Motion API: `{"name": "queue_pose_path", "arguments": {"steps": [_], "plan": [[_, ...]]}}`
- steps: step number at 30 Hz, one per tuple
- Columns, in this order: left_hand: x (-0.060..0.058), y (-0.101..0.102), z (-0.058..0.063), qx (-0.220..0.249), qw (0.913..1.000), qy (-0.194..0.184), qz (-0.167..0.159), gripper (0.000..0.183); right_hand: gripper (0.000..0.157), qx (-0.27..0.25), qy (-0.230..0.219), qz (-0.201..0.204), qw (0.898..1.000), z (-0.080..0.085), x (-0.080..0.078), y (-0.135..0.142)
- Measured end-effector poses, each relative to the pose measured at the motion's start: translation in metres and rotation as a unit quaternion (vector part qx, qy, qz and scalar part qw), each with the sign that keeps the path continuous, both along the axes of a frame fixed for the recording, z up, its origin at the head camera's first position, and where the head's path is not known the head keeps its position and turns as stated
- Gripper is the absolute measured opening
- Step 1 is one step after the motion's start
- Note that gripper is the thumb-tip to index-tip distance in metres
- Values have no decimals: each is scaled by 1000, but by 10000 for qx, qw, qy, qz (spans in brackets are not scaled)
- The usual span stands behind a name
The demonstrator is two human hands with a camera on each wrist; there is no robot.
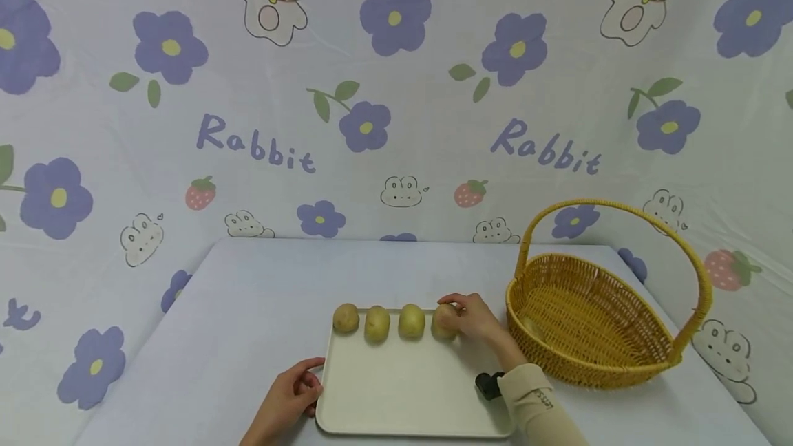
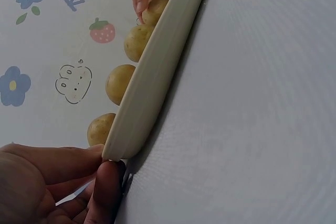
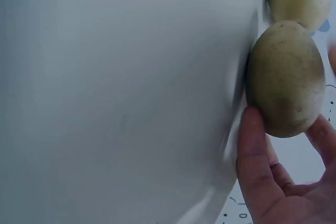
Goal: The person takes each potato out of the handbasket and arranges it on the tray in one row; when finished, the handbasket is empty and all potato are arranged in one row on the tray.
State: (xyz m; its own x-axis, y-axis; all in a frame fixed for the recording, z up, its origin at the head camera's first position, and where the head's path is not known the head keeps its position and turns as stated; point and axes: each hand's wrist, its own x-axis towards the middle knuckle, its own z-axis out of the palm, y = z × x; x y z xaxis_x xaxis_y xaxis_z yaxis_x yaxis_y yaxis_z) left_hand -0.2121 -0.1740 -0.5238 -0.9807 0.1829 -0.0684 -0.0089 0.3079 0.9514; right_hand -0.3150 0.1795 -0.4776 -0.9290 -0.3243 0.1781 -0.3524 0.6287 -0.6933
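"Potatoes [image 1: 376, 325], I count four of them. Where do they lie?"

"They are on the tray [image 1: 409, 391], in one row along its far edge. Shall we go from left to right?"

"Please. What is at the left side of the tray?"

"There is the left hand [image 1: 290, 391]. It pinches the rim of the tray: one fingertip is above, another is below, and the other fingers are curled. Whether this side is a little raised from the white table [image 1: 248, 294], I cannot tell."

"Then comes the first potato [image 1: 345, 319]?"

"Yes, at the far left corner of the tray. The second potato [image 1: 376, 324] and the third potato [image 1: 411, 321] are to the right of it, along the same edge, each near to its neighbour."

"And the fourth potato [image 1: 441, 323]?"

"It is near the far right corner of the tray, and the right hand [image 1: 480, 319] has its thumb and fingers clamped on it. Whether its weight rests on the tray, I cannot tell."

"On this arm I see a pale sleeve [image 1: 529, 398], and a black object [image 1: 489, 385] at the wrist."

"Exactly. To the right of the tray stands the basket [image 1: 557, 356], woven, yellow-brown, with a high handle. Behind everything is a cloth [image 1: 434, 88] with violet flowers, rabbits and strawberries."
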Motion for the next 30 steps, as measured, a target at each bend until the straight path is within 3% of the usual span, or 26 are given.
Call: {"name": "queue_pose_path", "arguments": {"steps": [5,13,19,30], "plan": [[-1,-1,0,-69,10000,40,-9,46,53,-225,-137,301,9992,-7,-1,8],[0,0,1,28,10000,-20,0,46,56,-146,-557,155,9982,0,5,3],[0,0,1,-4,10000,12,-12,45,57,42,-597,7,9982,1,6,1],[2,-1,5,116,9999,44,-93,47,59,121,-459,149,9988,-4,3,4]]}}
